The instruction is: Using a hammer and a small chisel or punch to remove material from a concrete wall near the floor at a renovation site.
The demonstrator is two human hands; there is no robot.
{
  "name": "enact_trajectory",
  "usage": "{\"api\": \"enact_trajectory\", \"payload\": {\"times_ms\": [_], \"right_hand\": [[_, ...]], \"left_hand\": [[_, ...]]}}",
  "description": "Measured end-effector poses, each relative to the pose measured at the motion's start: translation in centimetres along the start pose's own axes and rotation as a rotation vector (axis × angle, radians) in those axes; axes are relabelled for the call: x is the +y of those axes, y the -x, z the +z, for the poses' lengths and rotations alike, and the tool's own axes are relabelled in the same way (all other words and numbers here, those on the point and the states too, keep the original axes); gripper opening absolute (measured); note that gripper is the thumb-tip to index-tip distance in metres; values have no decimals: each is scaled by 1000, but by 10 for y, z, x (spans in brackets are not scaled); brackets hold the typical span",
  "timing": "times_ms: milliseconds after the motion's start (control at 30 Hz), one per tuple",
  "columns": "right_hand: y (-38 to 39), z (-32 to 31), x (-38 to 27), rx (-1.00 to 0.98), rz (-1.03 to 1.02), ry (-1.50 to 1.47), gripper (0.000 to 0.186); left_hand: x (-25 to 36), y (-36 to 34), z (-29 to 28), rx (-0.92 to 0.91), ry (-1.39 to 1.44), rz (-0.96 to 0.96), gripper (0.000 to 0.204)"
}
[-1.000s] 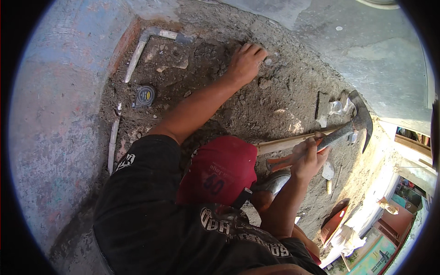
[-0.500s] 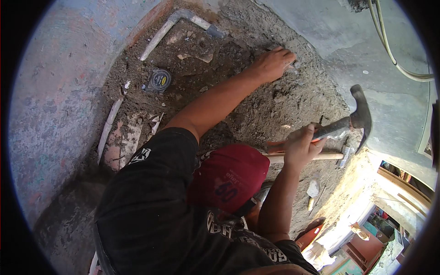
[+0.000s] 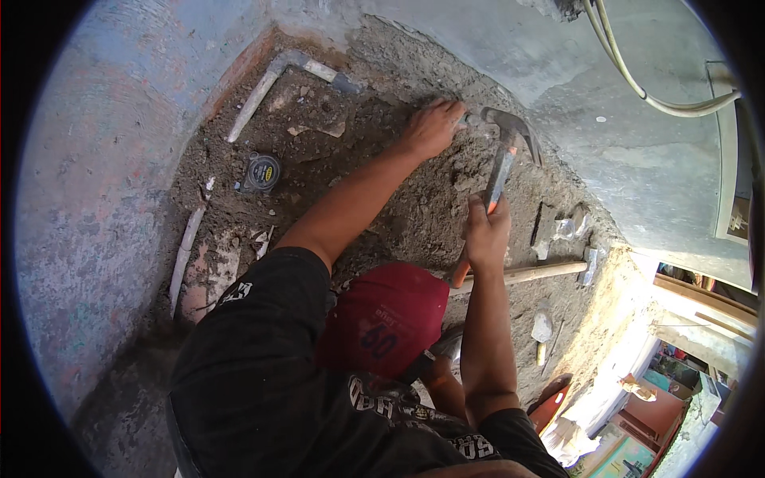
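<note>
Near the far wall, my left hand (image 3: 434, 127) is closed around a chisel (image 3: 473, 119). Only its short grey end shows past the fingers; the rest is hidden by the hand and the soil. My right hand (image 3: 488, 235) grips a claw hammer (image 3: 500, 171) by its orange-and-grey handle. The hammer's head is just right of the chisel's end, its claw pointing away to the right. Whether head and chisel touch, I cannot tell. Beneath both hands lies rough, dug-up brown soil (image 3: 374, 191).
A tape measure (image 3: 260, 173) lies on the soil at left. White-and-grey pipe with an elbow (image 3: 288, 60) runs along the back left corner, another pipe (image 3: 187, 247) by the left wall. A long-handled hammer (image 3: 546, 272) and a trowel (image 3: 543, 327) lie at right. A red cap (image 3: 386, 319) blocks the lower middle.
The hammer has swung from the right up and leftward to beside the chisel's end, its handle now nearly upright. My left hand keeps its hold. The whole view has shifted a little.
</note>
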State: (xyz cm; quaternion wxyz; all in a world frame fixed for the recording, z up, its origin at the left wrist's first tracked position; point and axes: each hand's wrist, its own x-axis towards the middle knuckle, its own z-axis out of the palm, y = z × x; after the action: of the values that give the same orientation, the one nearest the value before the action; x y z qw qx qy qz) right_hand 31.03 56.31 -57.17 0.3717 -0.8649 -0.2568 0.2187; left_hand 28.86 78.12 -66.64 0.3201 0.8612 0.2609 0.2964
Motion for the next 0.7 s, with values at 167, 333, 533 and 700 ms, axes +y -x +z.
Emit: {"api": "enact_trajectory", "payload": {"times_ms": [167,333,533,700], "right_hand": [[26,-4,-32,211,-45,-396,21],[-1,-2,-1,-37,55,-56,12],[38,-28,-21,178,-44,-534,13],[27,-14,-7,233,-73,-492,14]], "left_hand": [[3,2,4,9,-15,65,29],[2,1,7,-21,3,2,29],[32,13,15,-11,-37,118,29],[27,4,16,-94,-22,31,30]]}}
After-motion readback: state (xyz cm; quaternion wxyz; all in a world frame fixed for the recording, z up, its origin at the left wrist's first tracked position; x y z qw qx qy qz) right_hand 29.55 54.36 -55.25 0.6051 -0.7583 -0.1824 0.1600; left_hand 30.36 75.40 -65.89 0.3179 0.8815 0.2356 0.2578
